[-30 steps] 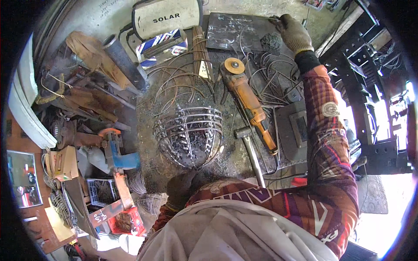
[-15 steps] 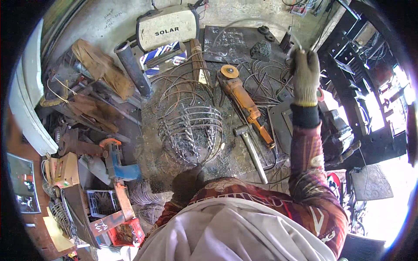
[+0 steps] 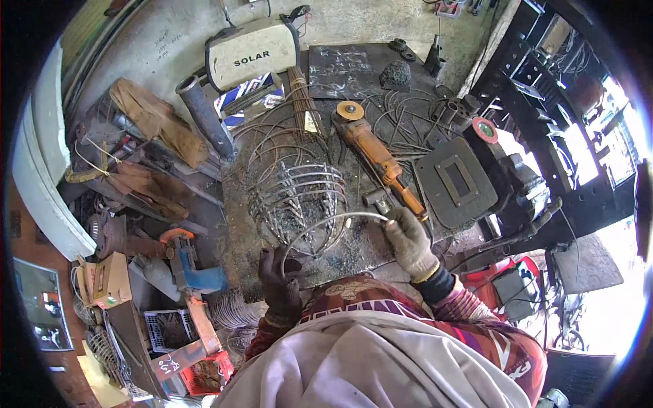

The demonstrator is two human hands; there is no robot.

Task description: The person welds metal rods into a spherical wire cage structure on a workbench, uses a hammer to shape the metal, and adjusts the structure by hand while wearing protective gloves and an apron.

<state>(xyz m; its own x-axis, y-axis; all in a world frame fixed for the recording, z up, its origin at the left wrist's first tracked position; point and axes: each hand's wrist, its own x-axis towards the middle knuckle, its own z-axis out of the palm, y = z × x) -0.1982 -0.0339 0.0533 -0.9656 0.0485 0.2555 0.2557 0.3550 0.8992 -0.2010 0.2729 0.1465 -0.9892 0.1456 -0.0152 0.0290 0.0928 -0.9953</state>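
A curved metal rod (image 3: 364, 214) arcs between my two gloved hands, just over the near side of a round wire cage (image 3: 297, 204) on the workbench. Its left end is in the closed fingers of my left hand (image 3: 279, 277), which wears a dark glove. In a pale knitted glove, my right hand (image 3: 412, 248) grips the rod's other end. Partly behind that hand lies a hammer (image 3: 375, 198), its handle hidden. Beyond it an orange angle grinder (image 3: 373, 153) with a tan disc rests on the bench.
A welding mask (image 3: 479, 197) lies right of the grinder. Bent rods (image 3: 401, 115) and a bundle of thin rods (image 3: 300, 95) lie farther back. A white machine case (image 3: 252, 58) stands by the wall. At left is a blue vise (image 3: 203, 277); a dark rack (image 3: 544, 102) stands at right.
My right hand has come back from the bench's far right toward my body, bringing the curved rod. My left hand has come forward into view and closed on the rod.
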